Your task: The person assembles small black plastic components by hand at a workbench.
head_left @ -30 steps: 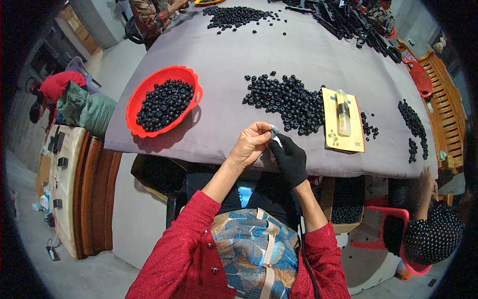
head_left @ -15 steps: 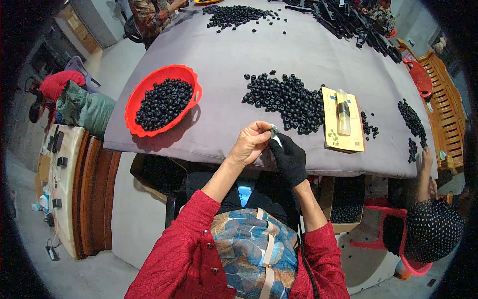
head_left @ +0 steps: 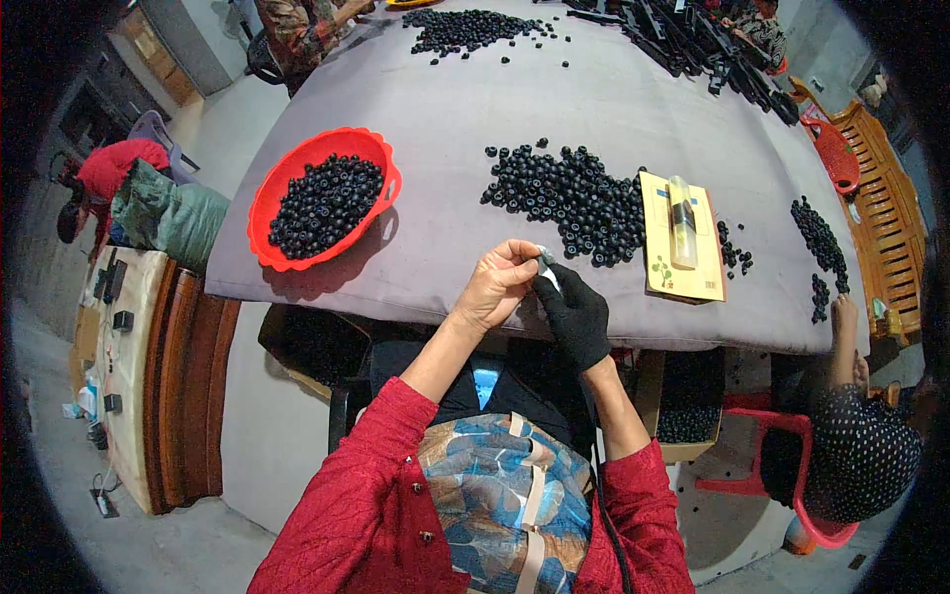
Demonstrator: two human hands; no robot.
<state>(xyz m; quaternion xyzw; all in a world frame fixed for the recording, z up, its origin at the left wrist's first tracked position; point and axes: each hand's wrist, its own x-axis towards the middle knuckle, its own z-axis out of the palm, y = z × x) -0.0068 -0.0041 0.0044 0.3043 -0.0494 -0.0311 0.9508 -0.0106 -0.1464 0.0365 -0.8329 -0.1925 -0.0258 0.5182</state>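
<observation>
Just over the table's near edge my two hands meet at their fingertips. My left hand, bare, is closed in a pinch. A black knitted glove covers my right hand, whose fingers are drawn together and point at the left ones. Where they meet shows a small whitish strip, lying against the glove's fingertips; what it is I cannot make out. Beyond my hands a pile of small black ring-like beads lies on the grey-covered table. More of them fill a red scalloped basket to the left.
A clear tube rests on a yellow card pad right of the pile. Black strip-shaped parts lie at the far right, another bead pile far off. Boxes stand under the table. A person in dotted clothing sits at right.
My hands keep almost the same place and hold. At the right, the other person's arm and body have shifted slightly.
</observation>
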